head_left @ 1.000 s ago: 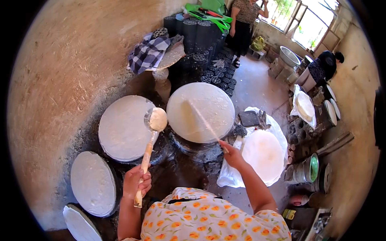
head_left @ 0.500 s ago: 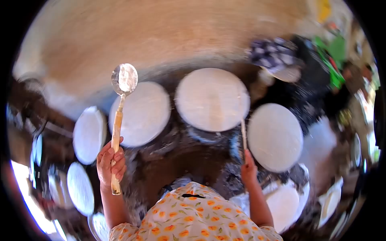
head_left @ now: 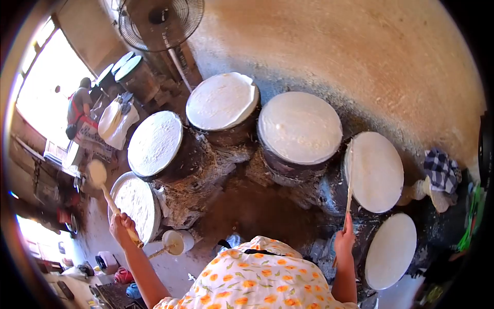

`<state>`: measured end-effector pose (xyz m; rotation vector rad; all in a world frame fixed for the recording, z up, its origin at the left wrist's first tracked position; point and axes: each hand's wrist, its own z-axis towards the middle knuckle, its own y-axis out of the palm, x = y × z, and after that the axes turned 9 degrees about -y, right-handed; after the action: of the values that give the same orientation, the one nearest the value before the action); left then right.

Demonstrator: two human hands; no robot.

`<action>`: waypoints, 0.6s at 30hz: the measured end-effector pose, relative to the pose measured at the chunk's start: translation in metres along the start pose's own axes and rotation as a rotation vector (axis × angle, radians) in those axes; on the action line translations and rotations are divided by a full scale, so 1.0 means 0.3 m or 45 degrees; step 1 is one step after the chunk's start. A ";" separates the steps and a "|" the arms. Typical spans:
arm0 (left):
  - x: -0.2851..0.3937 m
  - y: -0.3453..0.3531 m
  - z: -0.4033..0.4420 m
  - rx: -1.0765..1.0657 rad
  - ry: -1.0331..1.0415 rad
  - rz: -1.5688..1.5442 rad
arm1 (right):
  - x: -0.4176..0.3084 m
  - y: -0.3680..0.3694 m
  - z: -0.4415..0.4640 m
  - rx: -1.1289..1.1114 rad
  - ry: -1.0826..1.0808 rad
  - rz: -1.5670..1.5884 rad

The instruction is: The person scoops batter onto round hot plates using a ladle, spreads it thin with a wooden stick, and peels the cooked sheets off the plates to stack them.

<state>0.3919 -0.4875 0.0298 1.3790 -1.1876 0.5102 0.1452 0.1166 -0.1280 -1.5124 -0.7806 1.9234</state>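
Note:
My left hand (head_left: 122,227) is wrapped round the long handle of a ladle (head_left: 96,174), whose round bowl is held out at the far left. Just beyond that hand stands a round vessel (head_left: 135,206) filled with lumpy white stuff. In my right hand (head_left: 345,238) is a thin wooden stick (head_left: 350,191), pointing up and away from me. Its far end overlaps a round white-topped pan (head_left: 374,172) in view; whether it touches the surface I cannot tell. Another pale round pan (head_left: 391,251) lies to the right of this hand.
More white-topped round pans (head_left: 300,127) stand in an arc on sooty drum-like bases. A white bucket (head_left: 177,242) with a handle sticking out is near my left arm. A standing fan (head_left: 160,23) and a person (head_left: 80,108) are farther left. Checked cloth (head_left: 441,170) sits at right.
My view has swung left, bringing the fan, person and bucket in. The ladle, upright before, now leans out to the left. Both hands keep their tools.

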 end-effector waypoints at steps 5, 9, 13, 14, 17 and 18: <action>-0.217 -0.650 0.359 0.046 -0.207 -0.243 | -0.367 0.150 0.163 -0.461 0.373 0.550; -0.365 -0.830 0.474 0.281 -0.468 -0.523 | -0.592 0.337 0.257 -0.674 0.329 0.768; -0.420 -0.796 0.471 0.384 -0.564 -0.683 | -0.789 0.457 0.297 -0.651 0.389 0.868; -0.429 -0.809 0.488 0.493 -0.590 -0.546 | -0.825 0.479 0.296 -0.648 0.418 0.874; -0.470 -0.878 0.536 0.570 -0.798 -0.470 | -0.869 0.542 0.288 -0.730 0.449 0.906; -0.480 -0.893 0.546 0.531 -0.965 -0.526 | -0.899 0.557 0.274 -0.780 0.482 0.889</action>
<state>0.5112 -0.6427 -0.2550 2.2311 -1.3663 -0.0965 0.1065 -0.2017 -0.0612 -2.7181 -0.7630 1.8083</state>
